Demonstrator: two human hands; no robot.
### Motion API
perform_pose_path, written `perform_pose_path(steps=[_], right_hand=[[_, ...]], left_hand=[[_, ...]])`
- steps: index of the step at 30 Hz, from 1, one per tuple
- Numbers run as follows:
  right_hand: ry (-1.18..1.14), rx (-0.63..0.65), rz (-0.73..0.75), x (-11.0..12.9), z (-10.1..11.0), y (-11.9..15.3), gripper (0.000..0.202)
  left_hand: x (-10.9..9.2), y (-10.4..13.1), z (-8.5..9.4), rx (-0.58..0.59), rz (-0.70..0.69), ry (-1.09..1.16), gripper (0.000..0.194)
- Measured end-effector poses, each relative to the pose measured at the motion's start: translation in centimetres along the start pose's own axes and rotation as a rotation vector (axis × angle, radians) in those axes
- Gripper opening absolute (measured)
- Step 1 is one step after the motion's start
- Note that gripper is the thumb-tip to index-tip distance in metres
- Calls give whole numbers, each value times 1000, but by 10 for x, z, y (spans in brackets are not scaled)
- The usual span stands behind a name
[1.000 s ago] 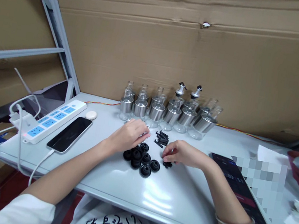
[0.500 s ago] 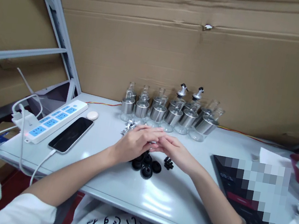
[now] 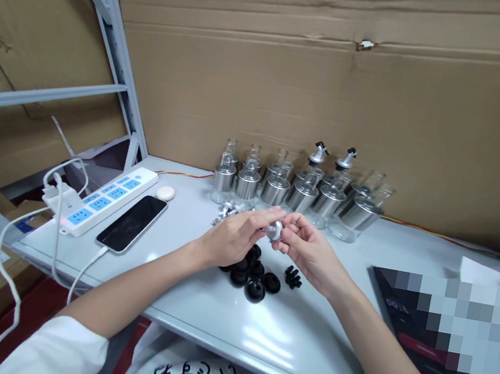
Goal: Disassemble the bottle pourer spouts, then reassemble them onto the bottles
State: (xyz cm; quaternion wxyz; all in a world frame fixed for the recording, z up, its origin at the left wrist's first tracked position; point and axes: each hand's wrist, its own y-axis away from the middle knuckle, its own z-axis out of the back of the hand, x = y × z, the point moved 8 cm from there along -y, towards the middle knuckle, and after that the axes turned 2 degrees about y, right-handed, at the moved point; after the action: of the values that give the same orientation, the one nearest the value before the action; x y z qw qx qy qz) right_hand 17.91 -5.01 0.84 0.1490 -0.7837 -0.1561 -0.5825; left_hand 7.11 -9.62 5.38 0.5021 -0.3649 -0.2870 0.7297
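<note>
Over the middle of the table, a small silver metal pourer spout (image 3: 275, 231) sits between my two hands. My left hand (image 3: 237, 235) has its fingers stretched over the spout's left side, with the thumb side against it. My right hand (image 3: 309, 249) pinches the other side between thumb and fingertips. Part of the spout is hidden by the fingers. Below the hands lie several round black stoppers (image 3: 255, 290), and a cluster of small black pieces (image 3: 293, 277) is under my right wrist. More silver spouts (image 3: 227, 211) lie just behind my left hand.
Glass bottles with steel sleeves (image 3: 276, 190) stand in two rows at the back, two of them topped with pourers (image 3: 318, 152). On the left are a phone (image 3: 132, 224), a white power strip (image 3: 107, 202) and cables. A tablet (image 3: 416, 339) lies at right.
My hands were laid together, one over the other; now they are slightly apart at the fingers and the silver spout shows between them. The view has shifted a little left.
</note>
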Motion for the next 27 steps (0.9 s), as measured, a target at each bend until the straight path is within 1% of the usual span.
perform_pose_path(steps=[3,5,10,12,14,16,19,22,24,27], right_hand=[[12,-28,-47,-2,0,0,31],[36,-29,-57,-3,-1,0,28],[160,-87,-9,-4,4,-2,31],[202,-106,16,-4,5,-3,32],[198,-105,29,-4,2,-3,33],[202,-81,37,-4,-2,-3,32],[242,-54,65,-1,-7,-1,30],[216,-78,80,-1,-8,0,29],[187,-115,88,-1,-8,1,31],[206,-182,146,4,-9,3,30]], left_hand=[[4,1,-1,26,58,56,37],[6,2,-2,44,83,32,38],[7,3,-8,138,57,-102,45],[8,3,-9,150,60,-159,42],[8,1,-9,141,72,-229,37],[8,-1,-8,137,80,-309,38],[9,-3,-10,180,80,-449,36],[10,-5,-11,211,61,-557,38],[9,-7,-9,213,38,-548,38],[8,-11,-4,231,48,-404,37]])
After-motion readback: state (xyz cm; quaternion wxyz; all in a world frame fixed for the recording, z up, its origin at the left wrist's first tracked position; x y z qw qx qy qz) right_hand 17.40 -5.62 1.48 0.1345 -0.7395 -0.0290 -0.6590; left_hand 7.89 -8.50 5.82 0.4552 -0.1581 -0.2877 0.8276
